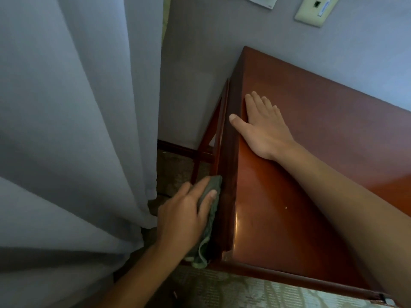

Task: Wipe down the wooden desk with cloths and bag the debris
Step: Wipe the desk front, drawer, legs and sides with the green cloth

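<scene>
At seven o'clock the left hand [183,215] presses a green cloth [210,215] with straight fingers against the wooden desk [311,152]'s side panel, while toward one o'clock the right hand [262,125] lies flat, fingers spread, on the desktop.

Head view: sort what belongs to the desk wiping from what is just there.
Part of the job:
wooden desk
green cloth, pressed to the desk's side by the left hand
right hand, flat on the desktop

Just there:
curtain
wall plate
carpet
</scene>
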